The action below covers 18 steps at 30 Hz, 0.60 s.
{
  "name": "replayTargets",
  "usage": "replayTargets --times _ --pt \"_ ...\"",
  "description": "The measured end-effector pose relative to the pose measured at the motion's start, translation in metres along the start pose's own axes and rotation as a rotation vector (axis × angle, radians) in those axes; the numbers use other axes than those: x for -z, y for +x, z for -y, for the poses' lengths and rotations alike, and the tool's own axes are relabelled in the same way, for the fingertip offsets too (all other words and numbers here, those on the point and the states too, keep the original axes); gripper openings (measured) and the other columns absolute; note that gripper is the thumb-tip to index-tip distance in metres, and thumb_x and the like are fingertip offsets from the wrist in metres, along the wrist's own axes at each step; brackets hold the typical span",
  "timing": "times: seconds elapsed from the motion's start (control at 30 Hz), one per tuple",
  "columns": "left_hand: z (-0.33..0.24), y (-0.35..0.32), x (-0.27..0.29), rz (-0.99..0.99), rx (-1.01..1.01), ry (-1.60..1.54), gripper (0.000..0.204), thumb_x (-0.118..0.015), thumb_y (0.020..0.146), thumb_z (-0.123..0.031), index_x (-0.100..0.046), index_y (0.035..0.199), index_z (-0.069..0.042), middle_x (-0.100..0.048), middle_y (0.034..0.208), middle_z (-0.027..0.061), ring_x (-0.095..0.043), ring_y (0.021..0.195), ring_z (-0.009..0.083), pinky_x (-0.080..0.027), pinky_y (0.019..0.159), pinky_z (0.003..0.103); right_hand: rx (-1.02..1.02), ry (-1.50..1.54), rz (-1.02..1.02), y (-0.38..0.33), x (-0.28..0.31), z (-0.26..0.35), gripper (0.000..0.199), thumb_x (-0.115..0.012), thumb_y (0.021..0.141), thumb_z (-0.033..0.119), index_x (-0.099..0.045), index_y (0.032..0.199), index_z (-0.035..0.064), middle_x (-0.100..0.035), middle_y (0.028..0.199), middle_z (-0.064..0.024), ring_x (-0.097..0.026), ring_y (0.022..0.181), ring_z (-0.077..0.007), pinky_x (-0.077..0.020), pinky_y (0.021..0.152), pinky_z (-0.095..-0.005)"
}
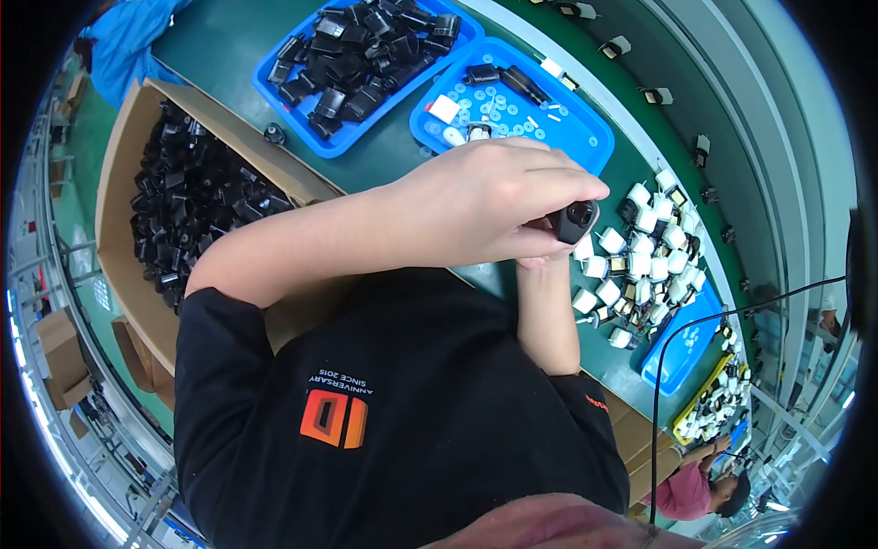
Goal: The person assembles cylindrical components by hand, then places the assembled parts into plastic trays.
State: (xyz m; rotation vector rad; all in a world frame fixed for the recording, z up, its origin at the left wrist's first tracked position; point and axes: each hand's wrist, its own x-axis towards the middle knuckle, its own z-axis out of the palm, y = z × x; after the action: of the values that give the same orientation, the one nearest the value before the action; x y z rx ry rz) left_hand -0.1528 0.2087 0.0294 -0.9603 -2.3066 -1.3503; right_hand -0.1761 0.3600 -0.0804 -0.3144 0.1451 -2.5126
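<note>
My left hand (498,197) reaches across from the left, its fingers closed around a small black plastic housing (576,222). The housing's end, with a round opening, points toward me between thumb and fingers. Behind it is my right hand (546,263), of which only the wrist and heel show; its fingers are hidden by the left hand. Just beyond my hands lies a blue tray (599,151) holding clear washers, small white pieces and a few black housings. To the right, white blocky parts (640,252) are heaped on the green table.
Another blue tray (334,146) full of black housings stands at the back. An open cardboard box (114,201) of black parts is at left. A black cable (660,393) hangs at right, near a small blue tray (681,352). A person in pink (686,491) works farther right.
</note>
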Motion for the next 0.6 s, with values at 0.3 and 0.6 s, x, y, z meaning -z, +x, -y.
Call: replayTargets --times 0.3,0.6 --pt "0.006 -0.002 -0.01 -0.089 -0.038 0.061 0.052 -0.086 0.067 -0.019 -0.066 0.113 -0.005 -0.071 0.095 0.0114 -0.07 0.085 0.0284 -0.057 0.076 0.036 -0.039 0.1 -0.106 0.003 0.011 0.001 0.04 -0.075 0.081 0.035 -0.053 0.102 0.0095 -0.062 0.095 -0.0093 -0.067 0.087 -0.0214 -0.0594 0.075 -0.0337" --pt "0.004 -0.001 -0.005 -0.057 -0.065 0.116 0.051 -0.084 0.066 -0.016 -0.067 0.113 -0.005 -0.071 0.099 0.012 -0.07 0.091 0.0292 -0.057 0.079 0.036 -0.04 -0.052 -0.14 0.001 -0.008 -0.002 0.046 -0.077 0.079 0.041 -0.054 0.101 0.0087 -0.061 0.097 -0.0087 -0.066 0.088 -0.0209 -0.0586 0.074 -0.0348"
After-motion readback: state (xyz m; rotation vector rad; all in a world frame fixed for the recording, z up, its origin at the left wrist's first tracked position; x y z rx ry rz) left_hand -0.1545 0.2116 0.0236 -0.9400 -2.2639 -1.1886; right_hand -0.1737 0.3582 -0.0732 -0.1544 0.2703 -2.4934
